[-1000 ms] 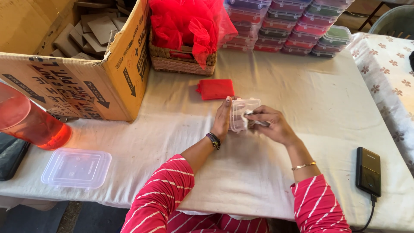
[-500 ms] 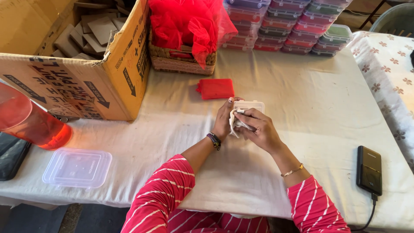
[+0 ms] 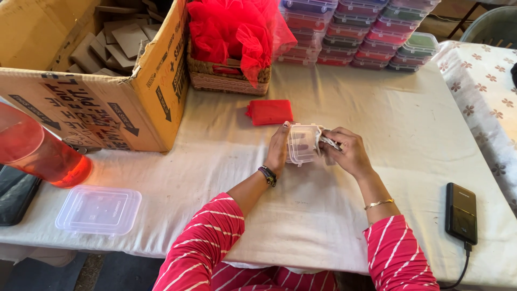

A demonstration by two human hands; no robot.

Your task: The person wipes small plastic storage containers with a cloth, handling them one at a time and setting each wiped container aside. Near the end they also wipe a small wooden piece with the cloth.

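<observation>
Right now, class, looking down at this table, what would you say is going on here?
A person in red striped sleeves holds a small clear plastic box above the white-clothed table. The left hand grips its side while the right hand works something pale at its open edge; what it is cannot be told. A flat red pouch lies just beyond. A clear plastic lid rests at the near left, by a large cardboard box. Stacked filled containers line the far edge.
</observation>
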